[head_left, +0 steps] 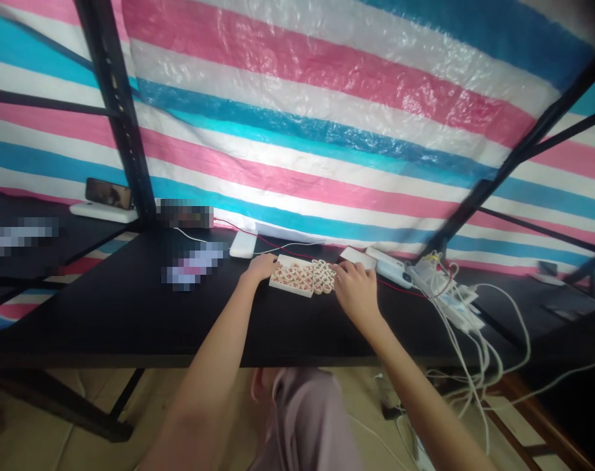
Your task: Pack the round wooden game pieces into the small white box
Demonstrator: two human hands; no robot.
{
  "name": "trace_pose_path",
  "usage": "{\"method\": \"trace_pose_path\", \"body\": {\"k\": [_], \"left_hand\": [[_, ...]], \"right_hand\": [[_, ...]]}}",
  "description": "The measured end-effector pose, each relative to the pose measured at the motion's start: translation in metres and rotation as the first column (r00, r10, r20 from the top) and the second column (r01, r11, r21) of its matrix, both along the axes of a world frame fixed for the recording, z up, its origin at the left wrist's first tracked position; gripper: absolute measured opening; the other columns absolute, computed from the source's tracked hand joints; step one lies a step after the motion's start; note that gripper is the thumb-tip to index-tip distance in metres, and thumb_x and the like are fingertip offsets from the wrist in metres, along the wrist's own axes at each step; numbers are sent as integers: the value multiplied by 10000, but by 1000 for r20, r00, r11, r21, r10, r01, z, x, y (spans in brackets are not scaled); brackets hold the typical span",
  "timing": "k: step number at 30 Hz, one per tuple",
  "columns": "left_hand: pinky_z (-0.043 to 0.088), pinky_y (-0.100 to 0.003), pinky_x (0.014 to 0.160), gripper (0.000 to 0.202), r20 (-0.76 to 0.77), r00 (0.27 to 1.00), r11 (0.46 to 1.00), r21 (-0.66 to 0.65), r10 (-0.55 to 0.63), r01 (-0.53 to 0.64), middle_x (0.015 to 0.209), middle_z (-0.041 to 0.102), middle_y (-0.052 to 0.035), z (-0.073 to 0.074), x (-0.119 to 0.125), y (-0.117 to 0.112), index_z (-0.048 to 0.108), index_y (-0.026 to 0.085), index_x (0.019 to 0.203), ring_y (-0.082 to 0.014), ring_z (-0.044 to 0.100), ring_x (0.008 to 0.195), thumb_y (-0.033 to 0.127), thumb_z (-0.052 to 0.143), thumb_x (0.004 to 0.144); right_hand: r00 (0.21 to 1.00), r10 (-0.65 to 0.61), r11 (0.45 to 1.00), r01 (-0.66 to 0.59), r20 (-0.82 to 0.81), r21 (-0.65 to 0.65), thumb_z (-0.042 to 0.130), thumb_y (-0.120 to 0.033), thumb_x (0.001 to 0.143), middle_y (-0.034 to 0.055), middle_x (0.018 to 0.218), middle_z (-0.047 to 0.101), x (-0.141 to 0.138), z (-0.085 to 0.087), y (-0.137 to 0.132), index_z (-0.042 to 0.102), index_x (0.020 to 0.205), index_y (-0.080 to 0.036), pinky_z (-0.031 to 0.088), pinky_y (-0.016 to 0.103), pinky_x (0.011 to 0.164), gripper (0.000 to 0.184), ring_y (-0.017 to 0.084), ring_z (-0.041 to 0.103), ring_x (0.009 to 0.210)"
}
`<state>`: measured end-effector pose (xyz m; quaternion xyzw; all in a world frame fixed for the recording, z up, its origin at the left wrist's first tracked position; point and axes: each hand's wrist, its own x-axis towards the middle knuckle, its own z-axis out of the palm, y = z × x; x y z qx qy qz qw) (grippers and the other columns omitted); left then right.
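Black desk (pixel 199 327), mid-surface: the box (pixel 292 294), white and open-topped, lies flat with red-marked round discs (pixel 295 275) inside. Green-marked discs (pixel 323 277) sit outside, close along its right side. My left hand (pixel 265 268) is at the box's left end, fingers bent — whether they pinch the wall, I cannot tell. My right hand (pixel 359 288) is at the green-marked group's right edge, fingers curled down — grip on any disc hidden. White cables (pixel 454 314) tangle further right.
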<state>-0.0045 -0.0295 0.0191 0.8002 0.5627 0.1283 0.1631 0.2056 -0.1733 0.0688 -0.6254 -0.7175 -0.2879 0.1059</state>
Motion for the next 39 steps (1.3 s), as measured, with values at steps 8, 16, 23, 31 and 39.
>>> {"method": "trace_pose_path", "body": {"k": [8,16,23,31,39], "left_hand": [[436,-307,848,371,-21,1000,999,33,-6,7,1108,631,-68,0,-1,-5,612,236,1112,-226,570,1034,334,364,854],[444,-295,829,370,2,1000,999,34,0,0,1107,634,-58,-1,-2,-5,596,253,1135,-220,573,1033,339,363,860],[440,-320,844,376,-5,1000,1000,22,14,-14,1116,629,-64,1,-2,-4,599,258,1137,-236,571,1039,335,370,849],[441,-325,834,382,-11,1000,1000,-8,-11,11,1104,632,-85,3,1,-1,618,219,1103,-252,570,1031,322,371,830],[436,-319,847,384,-21,1000,1000,9,17,-17,1173,598,-70,0,3,1,614,221,1103,-252,553,1055,336,373,827]], "right_hand": [[969,236,923,-199,76,-329,397,-91,852,104,1012,599,-55,-9,91,620,1036,-202,320,296,700,309,209,497,929],[914,388,835,-296,115,-464,483,-81,814,85,977,615,-39,-17,117,664,936,-215,368,252,713,256,173,544,902],[892,443,840,-449,-92,-305,504,-182,843,72,963,639,-20,0,122,647,955,-196,404,276,777,182,181,565,905],[835,287,837,-458,-470,-301,491,-361,855,32,988,657,65,-8,26,540,1106,-226,431,277,746,289,162,616,847],[968,127,964,-171,-215,-203,493,-353,865,17,790,657,68,-37,-16,589,795,-204,270,286,738,191,141,562,752]]}}
